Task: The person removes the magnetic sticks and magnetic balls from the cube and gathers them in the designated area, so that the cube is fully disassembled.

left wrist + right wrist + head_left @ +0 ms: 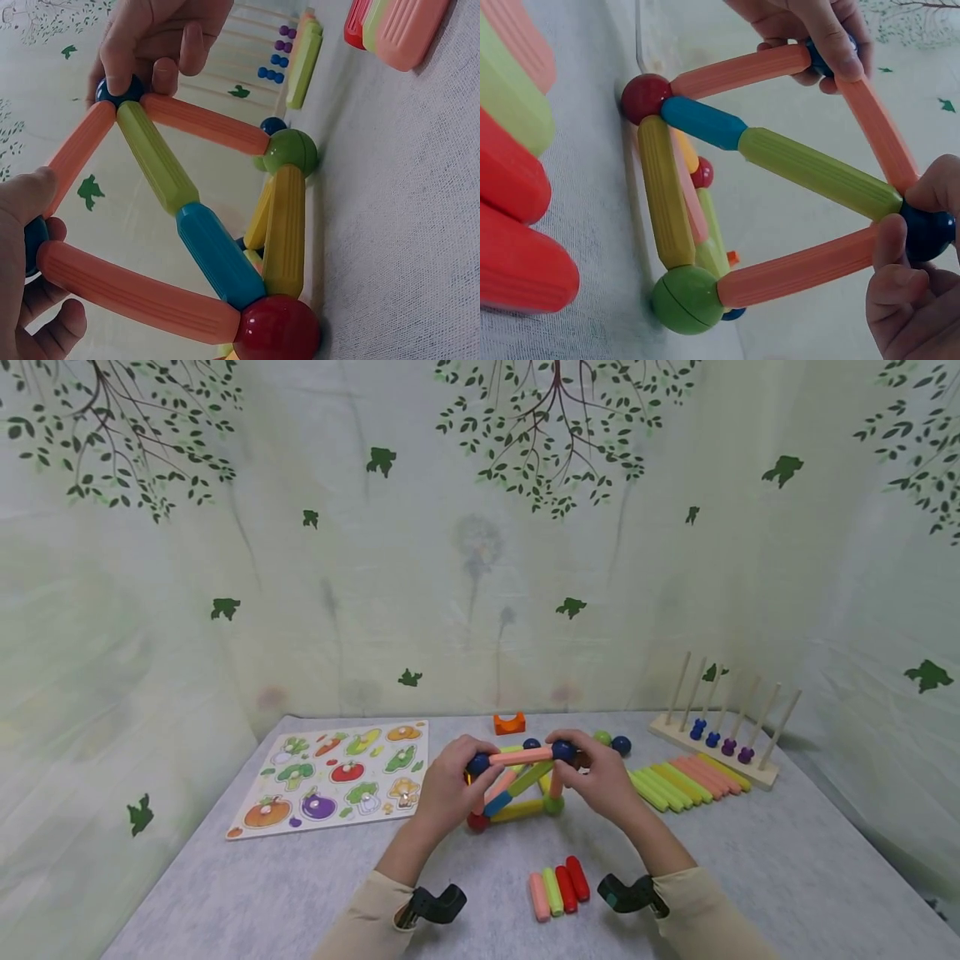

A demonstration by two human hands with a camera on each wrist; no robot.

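Observation:
A frame of ridged toy rods and balls stands on the table between the two hands. My left hand [448,783] pinches the dark blue ball [477,765] at its upper left corner. With thumb and fingers, my right hand [602,781] holds another dark blue ball [928,231] at the upper right corner. A coral rod [525,757] joins these balls. Light green [821,171] and blue rods [703,123] run end to end diagonally down to a red ball [646,99]. Below, a yellow rod [285,232] links the red ball to a green ball [291,153]. The structure's rear is partly hidden.
Several loose rods [567,889] lie in front. A vegetable puzzle board [247,825] is at left, an orange arched block [509,724] behind. To the right are a row of rods [678,782], loose green [603,737] and blue balls [621,745], and a peg stand [763,774] with beads.

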